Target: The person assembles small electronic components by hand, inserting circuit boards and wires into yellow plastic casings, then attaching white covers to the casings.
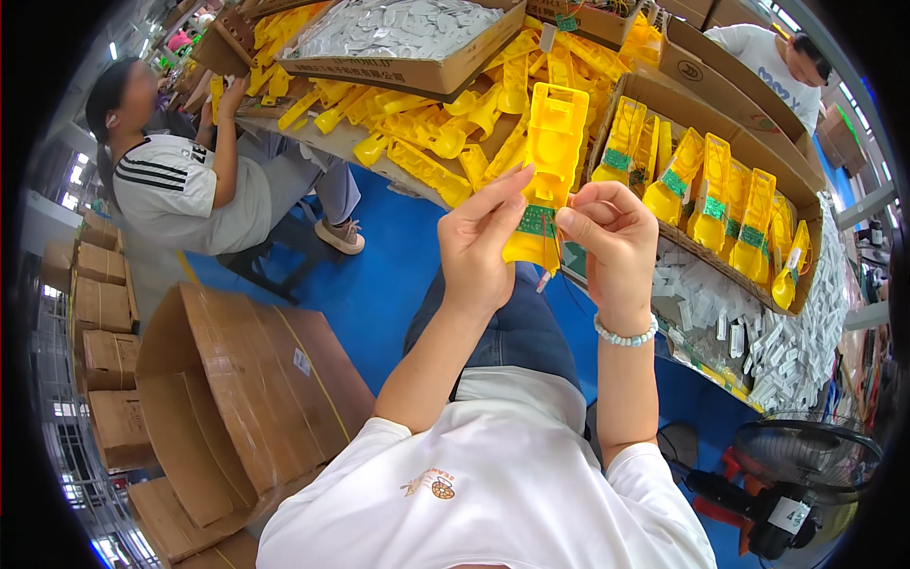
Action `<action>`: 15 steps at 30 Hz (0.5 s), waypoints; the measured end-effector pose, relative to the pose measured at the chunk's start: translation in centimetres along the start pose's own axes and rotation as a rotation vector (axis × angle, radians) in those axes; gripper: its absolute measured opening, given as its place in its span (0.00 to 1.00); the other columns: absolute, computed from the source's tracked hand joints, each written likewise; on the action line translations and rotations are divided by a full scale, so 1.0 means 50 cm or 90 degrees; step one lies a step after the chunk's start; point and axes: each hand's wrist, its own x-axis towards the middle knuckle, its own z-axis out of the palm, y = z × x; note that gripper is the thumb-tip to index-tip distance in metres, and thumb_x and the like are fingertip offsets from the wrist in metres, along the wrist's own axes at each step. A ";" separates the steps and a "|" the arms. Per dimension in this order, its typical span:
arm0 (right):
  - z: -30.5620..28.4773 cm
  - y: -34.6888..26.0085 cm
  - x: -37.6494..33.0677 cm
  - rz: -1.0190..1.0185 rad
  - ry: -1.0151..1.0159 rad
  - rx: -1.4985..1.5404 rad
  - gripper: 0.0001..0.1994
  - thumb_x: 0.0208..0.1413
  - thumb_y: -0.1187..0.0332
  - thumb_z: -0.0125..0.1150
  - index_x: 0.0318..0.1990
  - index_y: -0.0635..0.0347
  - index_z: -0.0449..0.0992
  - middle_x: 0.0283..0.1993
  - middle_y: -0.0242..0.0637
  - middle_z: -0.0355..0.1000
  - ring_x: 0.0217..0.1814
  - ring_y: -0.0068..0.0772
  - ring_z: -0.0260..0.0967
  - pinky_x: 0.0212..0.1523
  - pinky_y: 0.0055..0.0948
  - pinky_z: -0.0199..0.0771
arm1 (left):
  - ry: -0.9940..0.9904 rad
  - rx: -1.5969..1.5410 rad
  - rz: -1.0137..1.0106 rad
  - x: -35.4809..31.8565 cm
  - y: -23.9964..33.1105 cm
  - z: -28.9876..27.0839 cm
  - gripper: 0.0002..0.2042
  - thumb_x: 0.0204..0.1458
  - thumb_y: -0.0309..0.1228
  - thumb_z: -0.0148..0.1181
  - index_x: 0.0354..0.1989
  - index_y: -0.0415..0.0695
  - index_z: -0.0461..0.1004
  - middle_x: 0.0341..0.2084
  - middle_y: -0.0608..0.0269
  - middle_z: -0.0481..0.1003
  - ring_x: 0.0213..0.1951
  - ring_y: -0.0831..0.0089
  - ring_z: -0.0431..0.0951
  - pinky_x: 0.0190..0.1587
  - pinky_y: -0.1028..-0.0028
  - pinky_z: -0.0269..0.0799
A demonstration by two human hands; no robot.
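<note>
Yellow plastic shell sits right between my fingertips: left hand is grasping its edge, right hand's bunched up by the green board, can't tell if it's gripping. More shells beyond the right fingers.

Print check: dark Latin and Chinese lettering runs along the front wall of the carton of white parts. Dark round mark on the flap of the right-hand carton. Seated person's white shirt has dark letters on the front. Wearer's white tee carries small orange lettering (plus a little graphic). Fan tag: white, dark numeral. White label on the big floor carton: too small to read.
</note>
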 end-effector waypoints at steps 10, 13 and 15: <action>0.041 -0.016 -0.020 -0.002 0.039 -0.030 0.18 0.48 0.83 0.64 0.47 0.70 0.69 0.41 0.43 0.76 0.41 0.24 0.74 0.40 0.20 0.75 | -0.037 0.137 0.111 -0.010 -0.017 -0.005 0.14 0.60 0.24 0.50 0.54 0.35 0.72 0.59 0.47 0.66 0.58 0.64 0.69 0.60 0.71 0.62; 0.050 -0.016 -0.019 -0.017 -0.003 -0.071 0.23 0.48 0.82 0.63 0.52 0.70 0.64 0.44 0.44 0.75 0.42 0.23 0.73 0.40 0.19 0.76 | -0.090 0.242 0.192 -0.009 -0.009 -0.016 0.15 0.62 0.26 0.49 0.55 0.36 0.72 0.60 0.45 0.64 0.60 0.61 0.67 0.60 0.70 0.62; 0.046 -0.014 -0.022 -0.015 0.003 -0.073 0.23 0.48 0.82 0.64 0.52 0.70 0.64 0.43 0.44 0.75 0.42 0.23 0.73 0.40 0.19 0.76 | -0.133 0.337 0.242 -0.011 0.001 -0.014 0.15 0.61 0.26 0.48 0.54 0.36 0.72 0.59 0.42 0.65 0.60 0.58 0.68 0.59 0.68 0.63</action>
